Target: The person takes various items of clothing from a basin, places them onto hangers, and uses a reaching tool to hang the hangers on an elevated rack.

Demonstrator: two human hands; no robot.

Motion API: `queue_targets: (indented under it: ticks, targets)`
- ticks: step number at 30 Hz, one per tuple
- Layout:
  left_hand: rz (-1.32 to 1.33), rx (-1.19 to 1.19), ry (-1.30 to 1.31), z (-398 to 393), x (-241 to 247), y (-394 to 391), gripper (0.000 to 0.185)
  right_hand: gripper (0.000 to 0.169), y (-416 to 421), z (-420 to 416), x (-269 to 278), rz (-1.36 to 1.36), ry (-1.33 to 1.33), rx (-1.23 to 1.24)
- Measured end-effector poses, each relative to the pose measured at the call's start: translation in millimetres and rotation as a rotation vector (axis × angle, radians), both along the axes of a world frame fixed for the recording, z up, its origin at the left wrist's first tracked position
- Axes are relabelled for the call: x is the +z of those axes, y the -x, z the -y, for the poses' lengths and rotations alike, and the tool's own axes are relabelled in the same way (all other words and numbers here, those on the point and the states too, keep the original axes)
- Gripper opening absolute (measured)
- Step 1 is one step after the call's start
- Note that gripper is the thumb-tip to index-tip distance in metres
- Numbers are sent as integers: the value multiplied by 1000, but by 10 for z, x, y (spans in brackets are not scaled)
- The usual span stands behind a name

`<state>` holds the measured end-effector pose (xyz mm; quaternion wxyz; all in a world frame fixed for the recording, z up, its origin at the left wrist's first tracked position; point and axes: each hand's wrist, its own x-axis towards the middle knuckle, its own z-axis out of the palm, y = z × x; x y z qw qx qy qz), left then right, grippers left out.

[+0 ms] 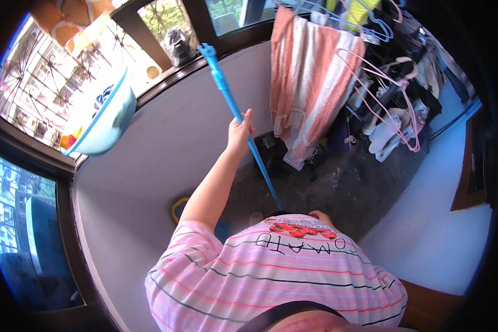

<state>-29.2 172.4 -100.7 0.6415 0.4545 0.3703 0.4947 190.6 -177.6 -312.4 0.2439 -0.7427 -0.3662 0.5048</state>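
My left hand [241, 132] grips a light blue clothes-hanging pole [228, 96] around its shaft, arm stretched forward. The pole leans, its forked head up by the window frame; its lower end runs down towards my body and out of sight behind my shirt. Only part of my right hand [321, 216] shows at the front of my striped shirt [292, 265], low beside my belly. Its fingers are mostly hidden, so what it may hold is not visible. Right of the pole hangs a pink-and-white striped towel [311, 74].
A light blue plastic basin [108, 124] with cloth items sits at the window ledge. Pink hangers [392, 83] and several white shoes [386, 133] are at the right. Grey walls [162, 141] bound the dark floor [336, 182]. A yellow-rimmed object [177, 209] lies low left.
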Motion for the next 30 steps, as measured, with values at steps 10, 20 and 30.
queue_targets:
  ticks: [10, 20, 30]
  targets:
    - [-340, 242, 218, -1274, -1666, -151, 30, 36, 188, 0, -286, 86, 90, -68]
    - [-801, 403, 188, -1609, -1883, -224, 71, 33, 373, 423, -592, 34, 264, -163]
    - [-401, 142, -269, -402, -250, 1513, 64, 30, 583, -1702, 491, 63, -275, -31]
